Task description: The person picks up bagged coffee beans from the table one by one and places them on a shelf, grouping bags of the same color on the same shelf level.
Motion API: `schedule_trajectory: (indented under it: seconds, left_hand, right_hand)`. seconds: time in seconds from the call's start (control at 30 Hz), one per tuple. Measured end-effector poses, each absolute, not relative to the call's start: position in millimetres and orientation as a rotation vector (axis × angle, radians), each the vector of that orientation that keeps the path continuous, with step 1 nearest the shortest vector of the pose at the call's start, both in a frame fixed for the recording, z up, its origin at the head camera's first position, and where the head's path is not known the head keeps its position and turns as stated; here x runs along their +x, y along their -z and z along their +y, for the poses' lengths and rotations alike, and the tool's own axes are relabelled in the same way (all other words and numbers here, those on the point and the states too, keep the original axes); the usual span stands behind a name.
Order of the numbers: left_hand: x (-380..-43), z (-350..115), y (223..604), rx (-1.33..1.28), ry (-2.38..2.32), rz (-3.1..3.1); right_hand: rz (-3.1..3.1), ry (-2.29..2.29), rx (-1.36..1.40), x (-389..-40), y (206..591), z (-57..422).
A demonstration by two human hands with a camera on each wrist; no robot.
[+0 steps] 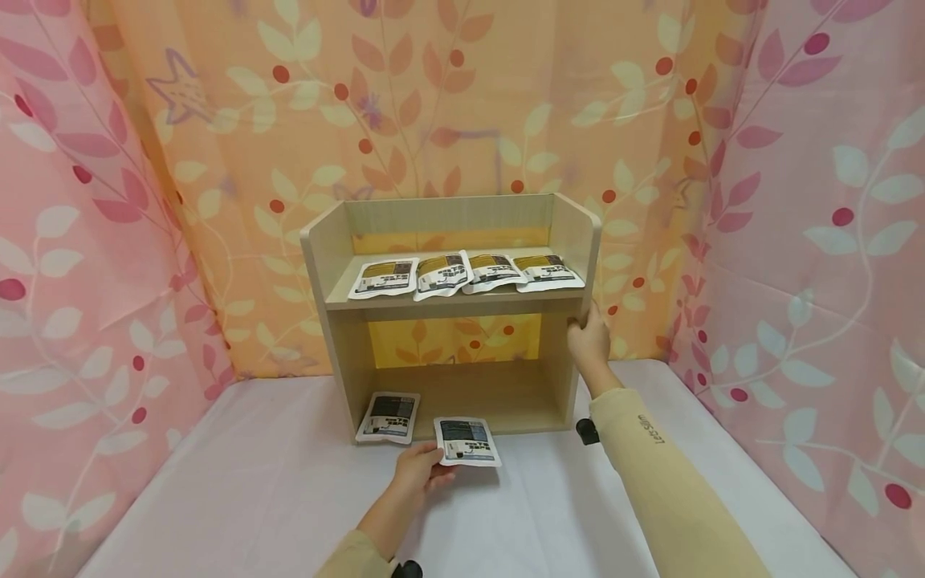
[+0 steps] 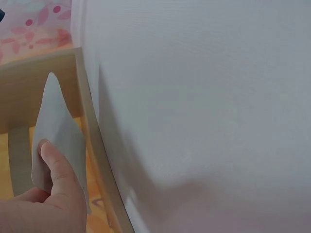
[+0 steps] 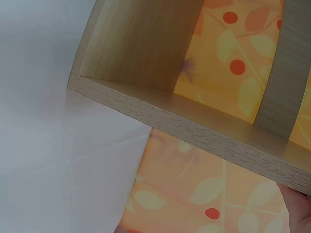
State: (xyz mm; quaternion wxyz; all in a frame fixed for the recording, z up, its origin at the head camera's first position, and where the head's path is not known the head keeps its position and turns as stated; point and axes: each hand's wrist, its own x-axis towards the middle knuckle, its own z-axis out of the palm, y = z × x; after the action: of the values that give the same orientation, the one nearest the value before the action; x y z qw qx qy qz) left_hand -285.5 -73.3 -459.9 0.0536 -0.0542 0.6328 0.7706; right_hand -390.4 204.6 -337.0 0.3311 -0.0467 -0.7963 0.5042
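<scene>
My left hand [image 1: 417, 469] pinches a flat white packaged pouch [image 1: 466, 441] by its left edge, thumb on top. The pouch has a dark printed label and is tilted before the lower shelf; the left wrist view shows its plain back. My right hand [image 1: 590, 343] grips the right side panel of a small two-tier wooden shelf [image 1: 457, 305], at about the height of the upper board. Just part of that hand shows at the corner of the right wrist view. A second dark-labelled pouch [image 1: 389, 417] lies at the left end of the lower tier.
Several yellow-and-white pouches [image 1: 441, 273] lie in a row on the upper tier. The shelf stands on a white-covered table [image 1: 253, 482]. Floral curtains [image 1: 462, 96] hang behind and on both sides.
</scene>
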Motion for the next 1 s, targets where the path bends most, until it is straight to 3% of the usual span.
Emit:
schedule_trajectory:
  seconds: [1.0]
  left_hand:
    - [-312.7,-65.1,456.5,-0.351,-2.487,1.674]
  right_hand:
    - [-2.088,-1.332,-0.117,-389.5,336.1,204.2]
